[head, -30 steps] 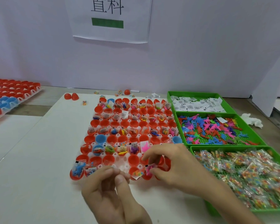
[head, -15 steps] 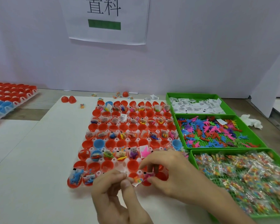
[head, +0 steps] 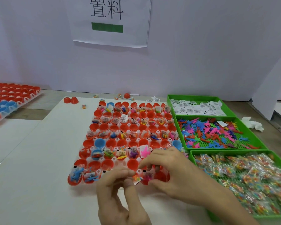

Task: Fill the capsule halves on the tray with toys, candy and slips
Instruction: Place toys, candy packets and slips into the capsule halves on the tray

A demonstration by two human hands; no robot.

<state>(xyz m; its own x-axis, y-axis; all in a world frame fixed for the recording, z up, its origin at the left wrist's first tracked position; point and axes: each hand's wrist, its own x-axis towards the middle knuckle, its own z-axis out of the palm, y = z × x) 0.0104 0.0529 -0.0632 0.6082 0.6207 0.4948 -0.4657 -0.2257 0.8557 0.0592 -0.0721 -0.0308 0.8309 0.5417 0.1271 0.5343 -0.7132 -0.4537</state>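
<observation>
The left hand (head: 118, 192) has drawn in toward the right hand (head: 172, 172) at the tray's near edge. Its thumb and forefinger pinch a crinkly clear candy packet (head: 137, 178) with a paper corner showing. The right hand's fingers and thumb curl round a glossy red capsule half (head: 144, 181) holding a pink toy (head: 147, 177), in the nearest row of the tray (head: 117, 140). Farther rows look filled alternately, with bare round cups between; the near row right of this cup seems left to do. Right of the tray, green bins (head: 193, 96) hold flat white slips (head: 198, 108), rubbery-looking bright figures (head: 209, 132) and more packets (head: 242, 176).
</observation>
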